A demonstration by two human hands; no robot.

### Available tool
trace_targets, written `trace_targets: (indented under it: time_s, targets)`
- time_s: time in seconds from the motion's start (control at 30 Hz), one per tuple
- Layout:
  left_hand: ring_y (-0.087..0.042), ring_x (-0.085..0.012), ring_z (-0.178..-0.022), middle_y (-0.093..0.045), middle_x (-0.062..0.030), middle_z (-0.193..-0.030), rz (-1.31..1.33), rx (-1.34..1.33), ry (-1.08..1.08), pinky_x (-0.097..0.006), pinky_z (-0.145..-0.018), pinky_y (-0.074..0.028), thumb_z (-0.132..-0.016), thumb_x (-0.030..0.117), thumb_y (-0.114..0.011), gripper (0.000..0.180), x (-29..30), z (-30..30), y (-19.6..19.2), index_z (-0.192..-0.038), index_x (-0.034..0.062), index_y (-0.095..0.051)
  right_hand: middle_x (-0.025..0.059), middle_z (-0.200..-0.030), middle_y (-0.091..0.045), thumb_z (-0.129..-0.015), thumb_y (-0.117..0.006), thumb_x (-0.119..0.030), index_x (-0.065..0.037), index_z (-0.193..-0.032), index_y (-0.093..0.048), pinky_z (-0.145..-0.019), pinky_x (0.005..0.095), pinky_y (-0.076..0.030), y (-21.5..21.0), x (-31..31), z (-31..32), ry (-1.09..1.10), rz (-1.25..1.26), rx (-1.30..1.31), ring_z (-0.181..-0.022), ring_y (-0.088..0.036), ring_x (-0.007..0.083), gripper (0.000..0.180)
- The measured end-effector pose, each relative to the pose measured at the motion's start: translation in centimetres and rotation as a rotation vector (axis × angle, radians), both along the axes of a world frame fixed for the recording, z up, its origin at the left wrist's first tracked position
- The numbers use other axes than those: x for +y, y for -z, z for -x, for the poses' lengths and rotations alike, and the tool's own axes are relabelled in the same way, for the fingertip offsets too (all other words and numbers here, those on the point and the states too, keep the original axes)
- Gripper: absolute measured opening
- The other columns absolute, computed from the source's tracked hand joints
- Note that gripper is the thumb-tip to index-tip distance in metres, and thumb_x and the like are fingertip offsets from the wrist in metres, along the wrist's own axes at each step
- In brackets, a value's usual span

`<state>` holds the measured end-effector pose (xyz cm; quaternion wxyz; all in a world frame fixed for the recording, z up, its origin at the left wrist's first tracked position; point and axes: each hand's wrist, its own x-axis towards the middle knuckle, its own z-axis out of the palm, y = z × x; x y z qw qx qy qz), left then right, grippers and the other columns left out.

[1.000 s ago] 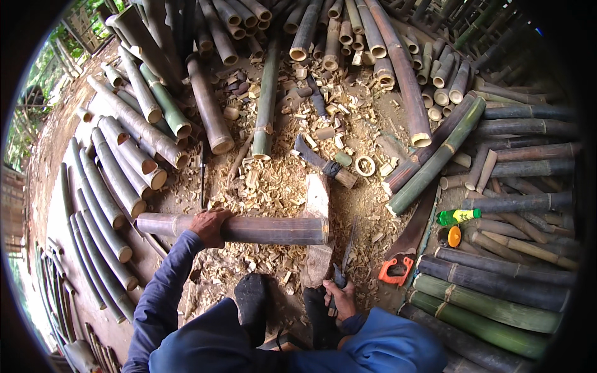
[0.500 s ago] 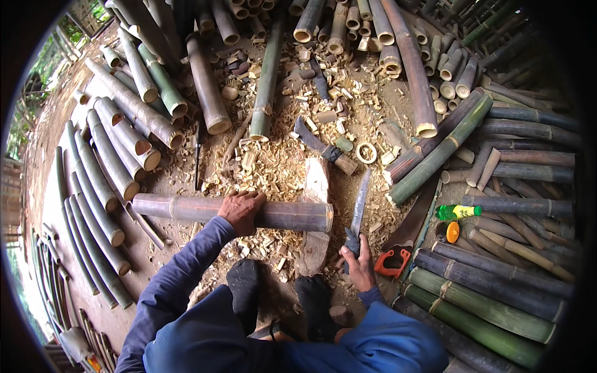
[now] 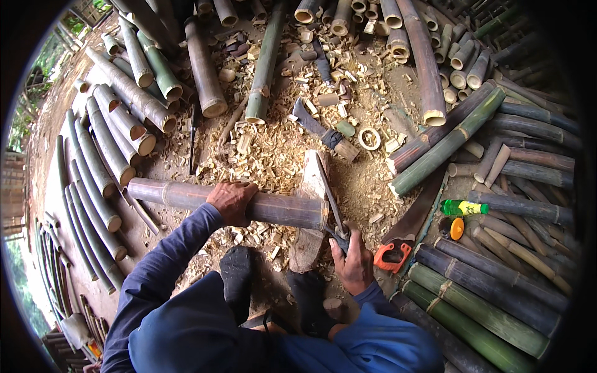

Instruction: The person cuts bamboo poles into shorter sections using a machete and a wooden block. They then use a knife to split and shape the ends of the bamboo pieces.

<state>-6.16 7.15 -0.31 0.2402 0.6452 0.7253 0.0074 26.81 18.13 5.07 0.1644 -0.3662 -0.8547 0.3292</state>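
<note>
Head view: bamboo tube (image 3: 286,209) lay across wooden block (image 3: 305,252), cut end near block's right edge. My left hand (image 3: 232,202) clasped tube from above, near its middle. My right hand (image 3: 354,258) gripped knife (image 3: 330,193) by handle, blade pointing away from me beside cut end; whether they touched, couldn't tell. Good handling, I judged, meant tube pressed firmly on block against rolling, left fingers well back, blade steered clear of knees.
</note>
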Motion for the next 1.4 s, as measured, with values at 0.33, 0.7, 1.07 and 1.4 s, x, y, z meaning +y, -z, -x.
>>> trace_targets:
  time_s: [0.33, 0.7, 1.07, 1.4]
  targets:
    - [-0.072, -0.0353, -0.083, -0.069, -0.014, -0.09, -0.059, 0.03, 0.015, -0.048, -0.073, -0.056, -0.064, 0.033, -0.083, 0.055, -0.3, -0.1, 0.5, -0.107, 0.0103, -0.058, 0.0244, -0.101, -0.067, -0.096, -0.066, -0.018, -0.001, -0.118, -0.052, -0.066, 0.0515, -0.053, -0.9, 0.3, 0.8, -0.012, 0.059, -0.013, -0.082, -0.066, 0.046, 0.031]
    - [-0.069, -0.0343, -0.097, -0.069, -0.0118, -0.099, 0.082, -0.001, -0.063, -0.048, -0.082, -0.055, -0.058, 0.031, -0.084, 0.06, 0.5, -0.5, -0.5, -0.11, 0.0121, -0.061, 0.027, -0.092, -0.064, -0.096, -0.065, -0.017, -0.001, -0.114, -0.051, -0.064, 0.0509, -0.053, -1.0, 1.4, 1.0, -0.04, 0.076, -0.065, -0.082, -0.066, 0.0464, 0.028]
    - [-0.067, -0.0319, -0.096, -0.065, -0.0113, -0.095, -0.186, 0.003, -0.06, -0.044, -0.09, -0.05, -0.058, 0.021, -0.079, 0.056, -1.0, -0.8, 1.1, -0.109, 0.0091, -0.059, 0.0263, -0.086, -0.066, -0.095, -0.066, -0.021, 0.0, -0.117, -0.049, -0.062, 0.051, -0.052, -0.8, 2.4, 1.4, -0.062, 0.053, -0.177, -0.077, -0.068, 0.0452, 0.035]
    - [-0.066, -0.0347, -0.094, -0.064, -0.0129, -0.095, -0.254, -0.002, -0.098, -0.046, -0.092, -0.051, -0.06, 0.018, -0.076, 0.05, -1.5, -1.3, 1.0, -0.105, 0.0074, -0.057, 0.0249, -0.088, -0.067, -0.093, -0.07, -0.019, 0.0, -0.122, -0.05, -0.058, 0.0491, -0.054, -0.9, 2.8, 1.6, -0.077, 0.085, -0.222, -0.073, -0.068, 0.0444, 0.04]
